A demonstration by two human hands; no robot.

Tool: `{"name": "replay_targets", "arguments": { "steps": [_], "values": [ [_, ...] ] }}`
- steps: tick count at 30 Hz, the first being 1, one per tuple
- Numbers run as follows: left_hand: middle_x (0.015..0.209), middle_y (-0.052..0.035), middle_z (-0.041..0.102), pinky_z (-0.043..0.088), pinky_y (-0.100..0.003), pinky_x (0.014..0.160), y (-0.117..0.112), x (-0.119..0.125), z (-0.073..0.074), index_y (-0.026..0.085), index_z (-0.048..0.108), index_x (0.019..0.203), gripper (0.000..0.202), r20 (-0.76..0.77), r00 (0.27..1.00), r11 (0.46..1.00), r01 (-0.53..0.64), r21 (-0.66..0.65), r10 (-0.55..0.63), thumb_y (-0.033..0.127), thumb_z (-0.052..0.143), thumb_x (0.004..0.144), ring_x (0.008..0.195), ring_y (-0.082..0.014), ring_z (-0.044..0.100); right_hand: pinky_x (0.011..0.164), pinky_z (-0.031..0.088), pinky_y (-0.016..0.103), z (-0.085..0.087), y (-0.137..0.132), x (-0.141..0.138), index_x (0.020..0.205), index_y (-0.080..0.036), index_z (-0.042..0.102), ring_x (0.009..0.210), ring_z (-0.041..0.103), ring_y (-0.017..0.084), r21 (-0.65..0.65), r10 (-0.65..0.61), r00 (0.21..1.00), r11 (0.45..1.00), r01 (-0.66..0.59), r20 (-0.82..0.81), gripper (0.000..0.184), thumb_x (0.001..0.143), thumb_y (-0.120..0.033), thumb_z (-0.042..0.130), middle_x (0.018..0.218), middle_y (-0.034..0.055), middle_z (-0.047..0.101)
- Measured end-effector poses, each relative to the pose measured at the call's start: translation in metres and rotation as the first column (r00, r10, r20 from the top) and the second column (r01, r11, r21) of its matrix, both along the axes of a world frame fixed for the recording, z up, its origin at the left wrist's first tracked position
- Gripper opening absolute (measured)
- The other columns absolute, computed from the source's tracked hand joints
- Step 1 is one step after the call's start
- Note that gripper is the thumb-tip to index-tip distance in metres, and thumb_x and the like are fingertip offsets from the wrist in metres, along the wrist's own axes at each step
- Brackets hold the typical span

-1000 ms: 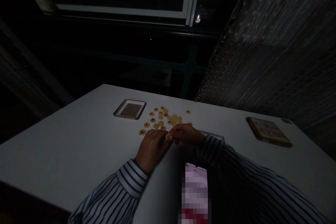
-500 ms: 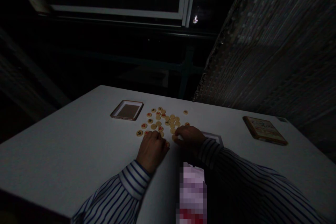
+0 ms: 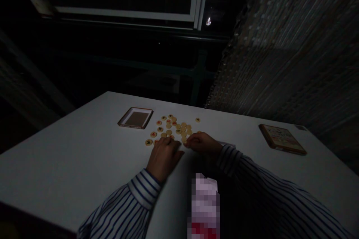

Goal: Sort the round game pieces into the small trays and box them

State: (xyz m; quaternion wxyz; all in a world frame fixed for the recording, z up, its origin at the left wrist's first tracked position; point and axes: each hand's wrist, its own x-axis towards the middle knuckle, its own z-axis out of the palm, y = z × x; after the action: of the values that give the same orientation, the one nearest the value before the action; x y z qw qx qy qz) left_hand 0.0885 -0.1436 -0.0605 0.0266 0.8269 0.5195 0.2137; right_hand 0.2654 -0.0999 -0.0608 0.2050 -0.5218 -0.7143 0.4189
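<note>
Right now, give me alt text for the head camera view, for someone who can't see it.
The left hand and right hand, in striped sleeves, touch a scatter of round tan game pieces on a white table in a dim room. A shallow open tray lies left of the pieces; a flat printed box lies far right.

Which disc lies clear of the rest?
The disc at the back right, bare table all round it; the other discs crowd together.
</note>
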Motion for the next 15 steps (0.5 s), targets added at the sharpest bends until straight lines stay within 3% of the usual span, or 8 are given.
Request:
{"name": "replay_targets", "arguments": {
  "steps": [3,11,13,15],
  "values": [
    [0.089,-0.0059,0.059,0.039,-0.034,0.077,0.000,0.006,0.001,0.020,0.058,0.096,0.023,0.045,0.999,0.999,0.030,0.011,-0.030,0.031,0.052,0.077,0.088,-0.0210,0.051,0.046,0.039,0.017,0.003,-0.001,0.002,0.073,-0.014,0.060,0.052,0.052,0.007,-0.109,-0.029,0.992,0.994,0.015,-0.127,0.015,0.070,-0.025,0.051,0.072,0.0018,0.064],
    [0.085,-0.0048,0.063,0.038,-0.034,0.079,-0.001,0.021,-0.001,0.019,0.058,0.094,0.021,0.098,0.993,0.998,0.062,0.000,-0.062,0.029,0.045,0.081,0.084,-0.0187,0.054,0.042,0.036,0.016,0.009,-0.007,0.004,0.075,-0.012,0.061,0.044,0.048,0.005,-0.131,-0.026,0.995,0.991,0.014,-0.096,0.018,0.072,-0.025,0.049,0.051,-0.0027,0.056],
    [0.081,-0.0050,0.063,0.038,-0.034,0.078,-0.001,0.023,-0.002,0.019,0.059,0.092,0.024,0.084,0.994,0.998,0.068,-0.005,-0.067,0.030,0.040,0.083,0.081,-0.0182,0.054,0.044,0.038,0.017,0.008,-0.008,0.007,0.076,-0.013,0.062,0.045,0.049,0.006,-0.095,-0.005,0.999,0.995,0.001,-0.043,0.019,0.072,-0.027,0.050,0.052,-0.0026,0.057],
    [0.079,-0.0058,0.062,0.038,-0.034,0.076,0.000,0.025,-0.002,0.018,0.060,0.088,0.026,0.045,0.997,0.998,0.061,0.001,-0.061,0.030,0.037,0.084,0.080,-0.0186,0.054,0.051,0.041,0.019,0.007,-0.007,0.012,0.078,-0.015,0.063,0.054,0.054,0.009,0.029,-0.002,0.999,1.000,0.001,0.033,0.019,0.073,-0.027,0.049,0.061,-0.0007,0.062]
  ]
}}
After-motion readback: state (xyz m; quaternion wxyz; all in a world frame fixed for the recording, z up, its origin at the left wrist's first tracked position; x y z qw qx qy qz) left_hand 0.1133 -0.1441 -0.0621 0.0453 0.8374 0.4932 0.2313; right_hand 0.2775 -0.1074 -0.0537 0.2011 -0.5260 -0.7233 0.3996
